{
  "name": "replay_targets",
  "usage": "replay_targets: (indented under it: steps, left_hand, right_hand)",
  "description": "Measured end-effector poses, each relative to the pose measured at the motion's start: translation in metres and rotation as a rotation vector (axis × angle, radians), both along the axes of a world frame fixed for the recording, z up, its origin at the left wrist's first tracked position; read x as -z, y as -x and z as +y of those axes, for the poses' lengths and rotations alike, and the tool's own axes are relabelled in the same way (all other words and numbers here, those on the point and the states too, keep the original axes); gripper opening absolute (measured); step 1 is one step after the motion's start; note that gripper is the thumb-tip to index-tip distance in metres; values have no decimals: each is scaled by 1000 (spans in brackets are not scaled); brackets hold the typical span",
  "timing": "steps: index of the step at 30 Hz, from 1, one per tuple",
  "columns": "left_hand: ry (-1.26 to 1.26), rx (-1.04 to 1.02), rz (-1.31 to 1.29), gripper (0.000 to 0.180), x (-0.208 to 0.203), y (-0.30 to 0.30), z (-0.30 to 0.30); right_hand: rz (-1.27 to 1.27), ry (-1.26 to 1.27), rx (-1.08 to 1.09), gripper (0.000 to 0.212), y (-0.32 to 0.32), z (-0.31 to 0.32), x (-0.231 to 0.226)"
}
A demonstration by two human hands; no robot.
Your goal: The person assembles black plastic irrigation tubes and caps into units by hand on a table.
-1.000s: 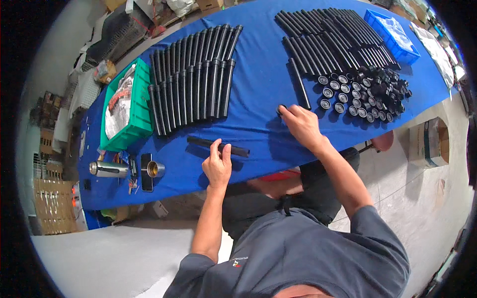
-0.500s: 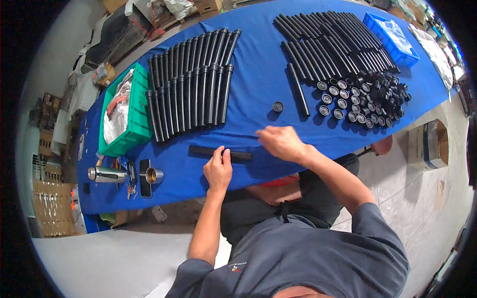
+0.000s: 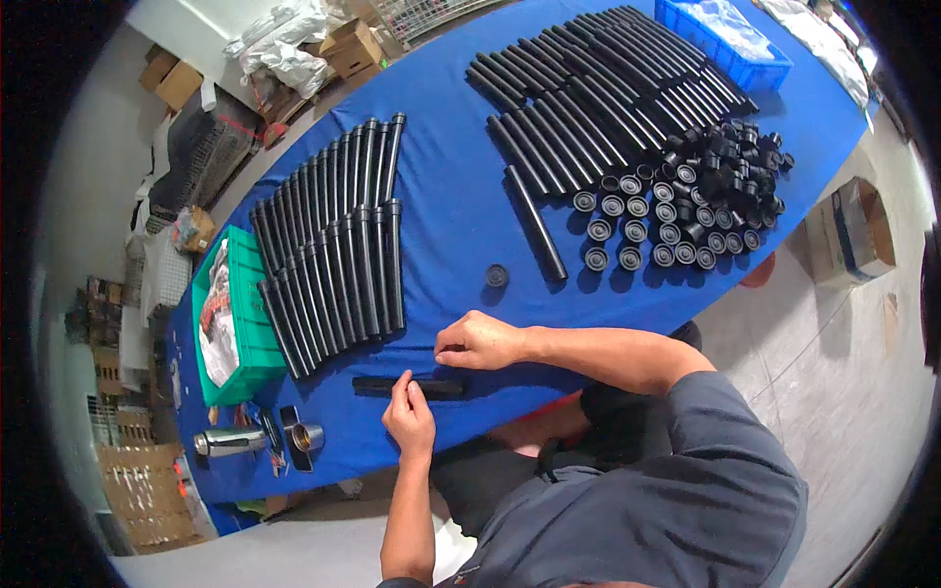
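A short black tube [image 3: 372, 387] lies crosswise near the front edge of the blue-covered table. My left hand [image 3: 410, 423] grips it about its middle between thumb and fingers. Just beyond the tube's right end is my right hand [image 3: 480, 340], its fingers curled together; whatever they may hold is hidden. Farther out, a single round black cap [image 3: 497, 275] sits on the cloth. To the right of that cap, a lone black tube [image 3: 536, 223] lies apart from the others.
Capped black tubes [image 3: 333, 245] lie in two rows at left, beside a green crate [image 3: 260, 343]. Plain tubes [image 3: 588, 98], loose caps [image 3: 676, 230] and a blue crate [image 3: 725, 44] occupy the right. A steel flask [image 3: 230, 442], phone and metal cup [image 3: 307, 437] stand front left.
The whole view has shifted, so the table's things appear lower and farther left. My right hand has come leftward, nearer the tube's end, its fingers more curled. My left hand keeps its grip.
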State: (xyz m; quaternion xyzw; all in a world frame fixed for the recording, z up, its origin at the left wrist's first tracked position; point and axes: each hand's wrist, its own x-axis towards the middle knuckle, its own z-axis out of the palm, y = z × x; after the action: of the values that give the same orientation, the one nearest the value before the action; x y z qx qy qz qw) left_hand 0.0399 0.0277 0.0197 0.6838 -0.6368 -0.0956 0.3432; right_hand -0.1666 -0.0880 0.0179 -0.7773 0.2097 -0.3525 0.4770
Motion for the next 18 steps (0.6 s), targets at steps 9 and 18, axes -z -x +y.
replay_targets:
  steps: [9, 18]
  left_hand:
    - [151, 310, -668, 48, -36, -1, -1]
    - [-58, 352, -515, 30, -47, -1, -37]
  right_hand:
    - [-141, -217, -18, 23, 3, -11, 5]
    - [-88, -470, -63, 25, 4, -15, 7]
